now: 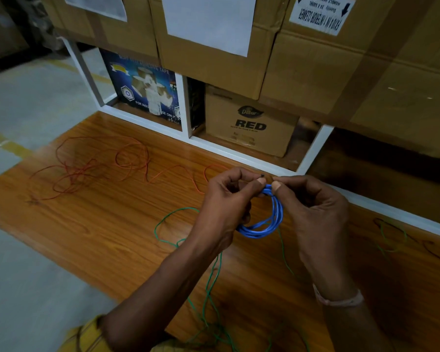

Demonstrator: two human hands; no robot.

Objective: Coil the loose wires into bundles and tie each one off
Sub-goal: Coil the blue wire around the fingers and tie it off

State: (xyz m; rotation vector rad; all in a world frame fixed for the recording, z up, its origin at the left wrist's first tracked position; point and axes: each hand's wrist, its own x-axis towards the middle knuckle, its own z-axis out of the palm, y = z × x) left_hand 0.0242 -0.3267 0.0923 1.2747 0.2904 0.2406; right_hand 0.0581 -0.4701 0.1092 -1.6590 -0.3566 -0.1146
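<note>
You are pinching the top of the coil so it can be tied off.

Far out to the left of your hands, the thin red wire (92,166) sprawls loose over the glossy brown wooden surface (107,224), seemingly waiting its turn. Your left hand (226,207) curls round the left side of the round blue wire coil (267,219), thumb and forefinger nipping the top of it, which keeps the loops stacked together. The coil hangs between your hands, just above the surface. Your right hand (315,212) pinches the same top spot from the other side, thumbs nearly touching, probably to wrap the tail. The thin green wire (206,283) trails loose under and below both hands, not yet coiled. Beyond your hands stand brown cardboard boxes (252,125).
</note>
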